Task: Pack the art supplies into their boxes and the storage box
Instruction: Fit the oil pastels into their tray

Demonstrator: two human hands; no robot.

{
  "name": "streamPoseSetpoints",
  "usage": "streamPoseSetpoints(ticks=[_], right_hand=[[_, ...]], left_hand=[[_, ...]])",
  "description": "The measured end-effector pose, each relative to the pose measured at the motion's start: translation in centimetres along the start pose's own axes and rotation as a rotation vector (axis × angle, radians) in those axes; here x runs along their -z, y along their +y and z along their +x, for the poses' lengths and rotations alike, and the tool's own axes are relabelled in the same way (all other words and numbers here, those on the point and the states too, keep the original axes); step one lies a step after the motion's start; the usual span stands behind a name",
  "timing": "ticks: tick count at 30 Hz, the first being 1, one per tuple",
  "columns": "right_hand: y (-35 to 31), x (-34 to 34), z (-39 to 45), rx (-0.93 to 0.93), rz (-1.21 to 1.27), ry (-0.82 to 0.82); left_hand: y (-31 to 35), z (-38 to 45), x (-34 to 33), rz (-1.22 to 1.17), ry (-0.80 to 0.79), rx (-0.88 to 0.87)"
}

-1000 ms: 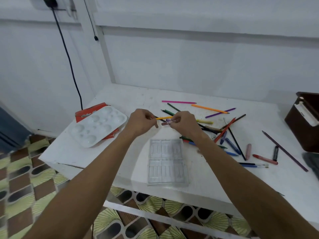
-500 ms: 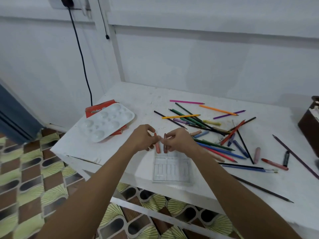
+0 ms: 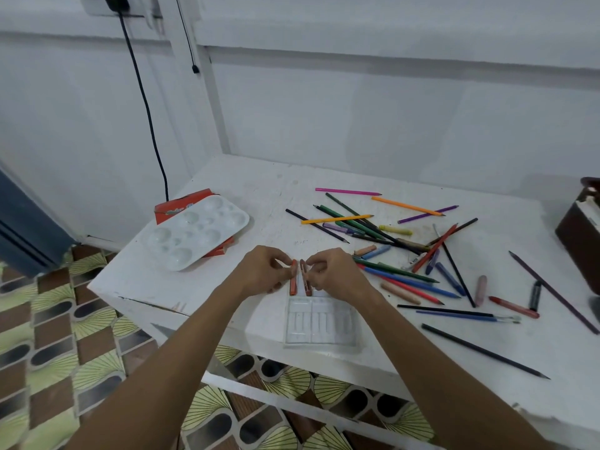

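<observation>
My left hand pinches an orange crayon that stands nearly upright. My right hand pinches a second, reddish-brown crayon right beside it. Both crayons hang just over the far edge of a clear plastic crayon tray lying near the table's front edge. To the right, several coloured pencils and loose crayons lie scattered on the white table.
A white paint palette rests on a red box at the table's left. A dark brown storage box stands at the right edge. A long black pencil lies near the front right. A black cable hangs down the wall.
Both hands came back from the pencil pile toward the tray, now each pinching a crayon upright over its far edge. The camera shifted slightly left.
</observation>
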State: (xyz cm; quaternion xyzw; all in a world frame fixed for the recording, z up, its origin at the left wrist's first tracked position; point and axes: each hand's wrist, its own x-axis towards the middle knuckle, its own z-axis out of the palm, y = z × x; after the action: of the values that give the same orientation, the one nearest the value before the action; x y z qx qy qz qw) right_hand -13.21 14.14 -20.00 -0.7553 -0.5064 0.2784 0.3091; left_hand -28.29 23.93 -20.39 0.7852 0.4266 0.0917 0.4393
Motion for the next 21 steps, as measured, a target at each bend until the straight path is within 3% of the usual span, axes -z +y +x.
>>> streamPoseSetpoints(ticks=[21], right_hand=[[1.2,-1.1,-1.4,0.153,-0.281,0.046]], left_hand=[[0.5,-0.7,-0.7,0.302,0.023,-0.197]])
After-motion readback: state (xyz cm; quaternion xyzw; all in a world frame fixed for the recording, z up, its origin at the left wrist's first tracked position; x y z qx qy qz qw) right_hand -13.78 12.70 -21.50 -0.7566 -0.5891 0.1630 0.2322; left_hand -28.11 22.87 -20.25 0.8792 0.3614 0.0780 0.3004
